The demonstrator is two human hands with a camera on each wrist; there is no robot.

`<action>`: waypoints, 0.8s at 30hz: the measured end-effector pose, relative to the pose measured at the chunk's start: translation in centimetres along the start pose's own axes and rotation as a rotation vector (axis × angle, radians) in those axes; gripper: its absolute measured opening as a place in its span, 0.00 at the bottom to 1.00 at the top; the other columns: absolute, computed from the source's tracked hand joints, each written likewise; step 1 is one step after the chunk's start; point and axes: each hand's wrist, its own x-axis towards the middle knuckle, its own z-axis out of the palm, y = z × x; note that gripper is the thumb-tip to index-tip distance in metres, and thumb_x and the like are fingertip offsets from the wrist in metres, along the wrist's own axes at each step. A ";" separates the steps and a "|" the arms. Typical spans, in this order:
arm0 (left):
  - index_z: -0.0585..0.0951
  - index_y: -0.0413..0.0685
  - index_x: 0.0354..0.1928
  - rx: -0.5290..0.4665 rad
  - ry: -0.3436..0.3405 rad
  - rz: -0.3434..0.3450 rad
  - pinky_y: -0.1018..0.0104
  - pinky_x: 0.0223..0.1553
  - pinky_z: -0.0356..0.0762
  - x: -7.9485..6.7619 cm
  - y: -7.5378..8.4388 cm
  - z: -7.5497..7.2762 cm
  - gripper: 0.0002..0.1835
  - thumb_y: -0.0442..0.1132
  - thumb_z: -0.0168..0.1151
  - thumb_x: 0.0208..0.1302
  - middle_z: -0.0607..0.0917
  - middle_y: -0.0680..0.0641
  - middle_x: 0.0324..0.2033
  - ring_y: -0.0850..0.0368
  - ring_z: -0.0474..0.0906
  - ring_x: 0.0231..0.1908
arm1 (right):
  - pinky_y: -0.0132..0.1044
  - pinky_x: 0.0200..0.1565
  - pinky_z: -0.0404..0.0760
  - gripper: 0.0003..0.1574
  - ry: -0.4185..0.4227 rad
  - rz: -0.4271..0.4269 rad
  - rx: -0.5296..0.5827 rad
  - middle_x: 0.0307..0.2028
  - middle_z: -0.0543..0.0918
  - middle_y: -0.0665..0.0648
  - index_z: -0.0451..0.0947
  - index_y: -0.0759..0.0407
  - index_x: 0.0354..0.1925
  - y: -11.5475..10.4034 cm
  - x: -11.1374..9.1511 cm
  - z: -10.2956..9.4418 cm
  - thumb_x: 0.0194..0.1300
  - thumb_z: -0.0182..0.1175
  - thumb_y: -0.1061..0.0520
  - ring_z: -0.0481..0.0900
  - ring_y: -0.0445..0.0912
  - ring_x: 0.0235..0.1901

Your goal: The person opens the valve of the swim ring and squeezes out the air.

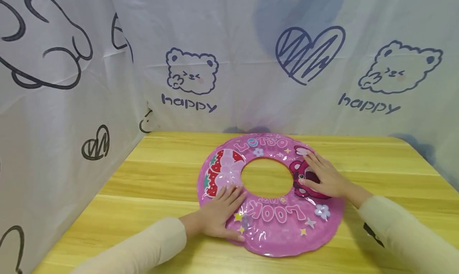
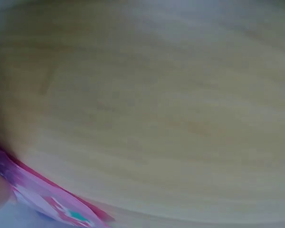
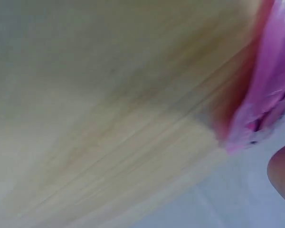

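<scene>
A pink swim ring point(image 1: 283, 242) with strawberry, bear and flower prints lies on the wooden table, slightly puffed and wrinkled. My left hand point(image 1: 220, 212) rests on its near left part, fingers straight and spread below the strawberries. On the right side, my right hand point(image 1: 324, 176) lies over the bear print with its fingers extended. In the left wrist view a strip of the swim ring point(image 2: 52, 202) shows at the lower left. The right wrist view has the ring's pink edge point(image 3: 261, 95) at the right, with a blurred fingertip point(image 3: 282, 173) below it.
The yellow wooden table point(image 1: 150, 174) extends around the ring. White cloth point(image 1: 247, 86) with drawn bears and hearts hangs behind it and along the left side. A small dark object point(image 1: 373, 234) is partly hidden by the right sleeve.
</scene>
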 end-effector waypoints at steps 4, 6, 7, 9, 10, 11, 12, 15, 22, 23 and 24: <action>0.41 0.43 0.73 -0.061 0.009 -0.053 0.41 0.69 0.31 0.7 1.0 0.4 0.58 0.70 0.54 0.51 0.39 0.39 0.73 0.39 0.31 0.72 | 0.64 0.67 0.41 0.62 -0.097 0.068 0.016 0.70 0.44 0.73 0.44 0.70 0.70 1.1 0.4 0.6 0.56 0.57 0.32 0.41 0.68 0.69; 0.41 0.43 0.73 -0.095 -0.001 -0.086 0.38 0.68 0.29 0.8 1.3 0.6 0.58 0.69 0.54 0.52 0.37 0.39 0.73 0.39 0.30 0.72 | 0.64 0.67 0.41 0.65 -0.142 0.088 0.028 0.70 0.43 0.73 0.43 0.70 0.70 1.4 0.4 1.1 0.54 0.57 0.30 0.40 0.68 0.69; 0.41 0.44 0.73 -0.104 -0.007 -0.099 0.37 0.68 0.29 0.8 1.5 0.6 0.57 0.69 0.54 0.52 0.37 0.39 0.73 0.39 0.30 0.71 | 0.64 0.67 0.41 0.65 -0.160 0.093 0.037 0.70 0.43 0.74 0.43 0.71 0.70 1.4 0.4 1.3 0.54 0.57 0.30 0.40 0.69 0.69; 0.40 0.44 0.73 -0.118 -0.018 -0.116 0.36 0.67 0.28 0.9 1.6 0.8 0.57 0.68 0.54 0.53 0.36 0.39 0.72 0.38 0.29 0.71 | 0.64 0.67 0.42 0.66 -0.190 0.107 0.045 0.70 0.43 0.74 0.43 0.71 0.70 1.4 0.4 1.6 0.54 0.57 0.29 0.40 0.69 0.69; 0.40 0.44 0.73 -0.119 -0.022 -0.120 0.35 0.67 0.27 0.9 1.7 0.7 0.56 0.68 0.54 0.54 0.36 0.39 0.72 0.38 0.29 0.71 | 0.64 0.67 0.42 0.66 -0.199 0.110 0.047 0.70 0.43 0.74 0.44 0.71 0.70 1.4 0.4 1.7 0.54 0.57 0.29 0.40 0.69 0.69; 0.40 0.45 0.73 -0.114 -0.023 -0.124 0.35 0.66 0.28 0.9 1.8 0.7 0.56 0.69 0.53 0.54 0.36 0.39 0.73 0.38 0.30 0.71 | 0.64 0.67 0.42 0.66 -0.205 0.111 0.045 0.70 0.43 0.74 0.44 0.71 0.70 1.4 0.4 1.8 0.54 0.56 0.29 0.40 0.69 0.69; 0.40 0.46 0.73 -0.109 -0.023 -0.127 0.35 0.66 0.28 0.9 1.8 0.7 0.55 0.69 0.52 0.54 0.37 0.39 0.73 0.38 0.30 0.71 | 0.64 0.67 0.42 0.65 -0.210 0.111 0.041 0.70 0.44 0.74 0.44 0.71 0.70 1.3 0.4 1.9 0.54 0.56 0.28 0.40 0.69 0.69; 0.41 0.48 0.73 -0.113 -0.017 -0.130 0.34 0.66 0.28 0.8 1.8 0.7 0.54 0.75 0.43 0.56 0.38 0.40 0.73 0.37 0.31 0.71 | 0.64 0.67 0.40 0.65 -0.216 0.107 0.015 0.70 0.43 0.75 0.44 0.71 0.70 1.3 0.3 2.2 0.55 0.54 0.28 0.40 0.69 0.69; 0.42 0.49 0.73 -0.088 -0.002 -0.136 0.33 0.66 0.29 0.8 1.9 0.9 0.59 0.84 0.17 0.47 0.40 0.40 0.73 0.36 0.33 0.71 | 0.64 0.67 0.40 0.62 -0.161 0.060 -0.100 0.70 0.45 0.74 0.46 0.72 0.69 1.2 0.0 3.3 0.58 0.50 0.27 0.41 0.68 0.69; 0.42 0.49 0.73 -0.080 0.001 -0.136 0.33 0.66 0.30 0.8 1.9 1.0 0.58 0.83 0.18 0.48 0.40 0.39 0.73 0.36 0.33 0.71 | 0.63 0.67 0.41 0.60 -0.146 0.035 -0.120 0.70 0.46 0.73 0.47 0.71 0.69 1.1 -0.1 3.4 0.59 0.49 0.28 0.42 0.67 0.69; 0.43 0.49 0.73 -0.072 0.003 -0.136 0.33 0.66 0.31 0.8 1.9 1.0 0.58 0.83 0.19 0.49 0.40 0.39 0.73 0.35 0.34 0.71 | 0.62 0.68 0.42 0.59 -0.135 0.008 -0.138 0.70 0.47 0.72 0.47 0.71 0.69 0.8 -0.3 3.5 0.60 0.49 0.29 0.43 0.67 0.69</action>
